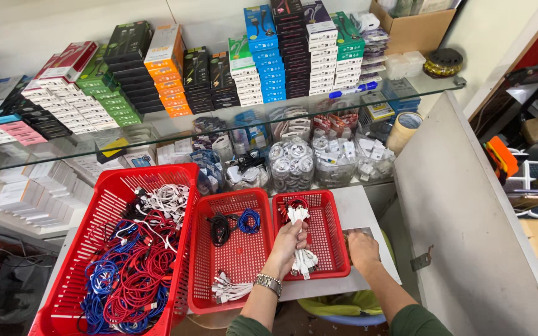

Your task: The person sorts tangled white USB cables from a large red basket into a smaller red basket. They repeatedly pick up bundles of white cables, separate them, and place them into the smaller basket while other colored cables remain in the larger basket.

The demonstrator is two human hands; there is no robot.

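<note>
Left hand [289, 239] fingers clasp white cables [298, 214]; right hand [362, 247] apparently curled, knuckles up.

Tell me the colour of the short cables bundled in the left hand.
White: the bundle of short cables in the left hand, seen best in the head view.

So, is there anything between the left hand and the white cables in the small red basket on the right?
No, nothing visible. The left hand already grips a bundle of white cables above the small red basket. More white cables lie just below it. The right hand rests beside the basket, apart.
</note>
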